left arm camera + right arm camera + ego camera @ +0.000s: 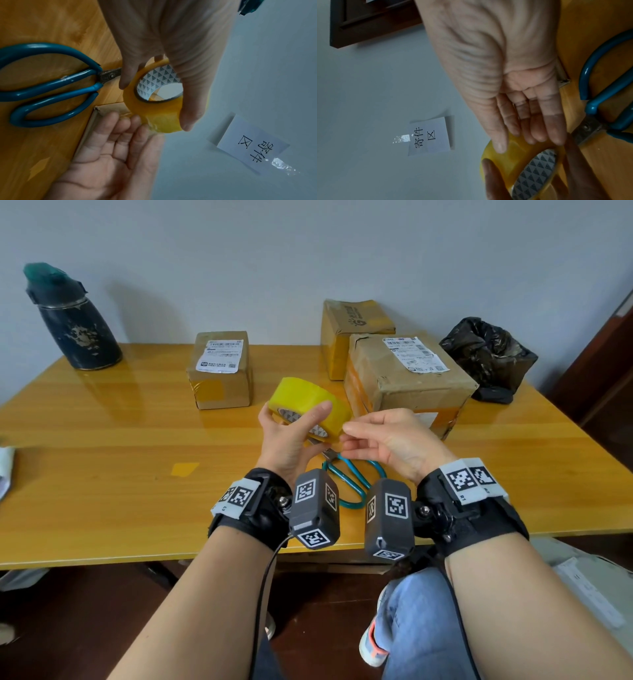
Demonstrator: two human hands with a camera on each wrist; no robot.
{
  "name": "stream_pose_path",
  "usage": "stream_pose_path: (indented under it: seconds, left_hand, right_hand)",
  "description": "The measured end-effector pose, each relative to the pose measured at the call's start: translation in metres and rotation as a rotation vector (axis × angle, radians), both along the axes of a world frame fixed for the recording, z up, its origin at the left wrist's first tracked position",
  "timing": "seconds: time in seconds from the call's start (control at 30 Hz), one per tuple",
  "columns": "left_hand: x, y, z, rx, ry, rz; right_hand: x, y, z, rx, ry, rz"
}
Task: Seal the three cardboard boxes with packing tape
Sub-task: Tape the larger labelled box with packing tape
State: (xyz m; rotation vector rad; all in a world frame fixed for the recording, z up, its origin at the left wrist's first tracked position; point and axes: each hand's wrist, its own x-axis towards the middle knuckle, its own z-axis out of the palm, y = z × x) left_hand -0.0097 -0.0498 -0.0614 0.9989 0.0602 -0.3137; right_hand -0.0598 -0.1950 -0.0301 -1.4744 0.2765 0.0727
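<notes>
1. The left hand [291,440] holds a yellow roll of packing tape [308,402] above the glossy yellow wooden table [102,419], thumb on one side of the outer band and fingers curled round the other, so the roll's patterned white-and-grey core faces the person.
2. The right hand [394,440] is at the roll's right edge with fingers mostly straight and close together; in the left wrist view its fingertips [137,121] touch the crinkled outer layer of the tape [154,112]. Whether a loose end is pinched between thumb and finger cannot be told.
3. In the right wrist view the right hand's fingers [539,121] lie flat against the yellow band [510,162], with the left hand's fingers dark beside them.
4. A pair of teal-handled metal scissors [356,477] lies flat on the table just under both hands, handles towards the person.
5. Three brown cardboard boxes sit further back: a small box with a white shipping label [221,371] to the left, a large box with a white label [407,378] just behind the right hand, and a tall box with yellow tape [352,330] behind it near the wall.
6. A dark worn flask with a green cap [72,320] stands at the far left, and a crumpled black plastic bag [489,354] sits at the far right.
7. A small yellow tape scrap [185,469] is stuck flat on the table, left of the hands.
</notes>
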Motion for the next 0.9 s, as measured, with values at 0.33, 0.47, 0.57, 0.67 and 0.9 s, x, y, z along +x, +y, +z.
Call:
stream_pose_path:
  seconds: [0.33,0.47,0.57,0.67,0.9]
  left_hand:
    - [-0.004,-0.005,0.0,0.046,-0.065,0.02]
    - [-0.005,-0.005,-0.001,0.079,-0.1,0.049]
    - [-0.004,-0.006,0.0,0.108,-0.15,0.076]
    - [-0.003,-0.006,0.0,0.127,-0.19,0.082]
    - [-0.005,-0.006,0.002,0.113,-0.16,0.037]
  right_hand:
    - [0.002,0.003,0.001,0.129,0.097,-0.124]
    - [0.004,0.003,0.005,0.129,0.151,-0.141]
    - [0.006,0.002,0.009,0.103,0.178,-0.149]
    - [0.007,0.002,0.011,0.093,0.187,-0.143]
    - [0.009,0.004,0.005,0.185,0.175,-0.13]
